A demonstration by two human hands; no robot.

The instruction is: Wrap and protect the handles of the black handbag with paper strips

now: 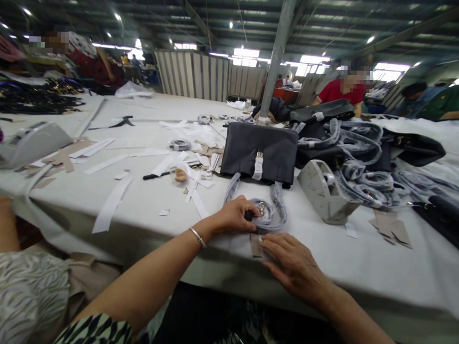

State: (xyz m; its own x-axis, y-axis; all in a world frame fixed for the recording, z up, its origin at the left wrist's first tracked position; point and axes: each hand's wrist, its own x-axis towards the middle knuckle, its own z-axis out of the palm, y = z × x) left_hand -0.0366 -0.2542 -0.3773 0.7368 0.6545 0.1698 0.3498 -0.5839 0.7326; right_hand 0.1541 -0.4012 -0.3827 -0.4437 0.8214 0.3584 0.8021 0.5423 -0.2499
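At the table's point(384, 270) near edge, the right hand point(296, 259) lies with fingers extended over a piece of brown card point(255, 246); whether it grips the card, I cannot tell. Just beyond, the left hand point(232, 216) pinches the left side of a coiled, plastic-wrapped strap point(275, 221), thumb and fingers closed on it. Behind the coil sits a black bag point(241, 150), between a grey tape dispenser point(321, 198) on the right and scattered white paper strips point(113, 205) on the left. Farther off are piled black bags point(418, 148), a metal pole point(276, 58) and a person in red point(341, 90).
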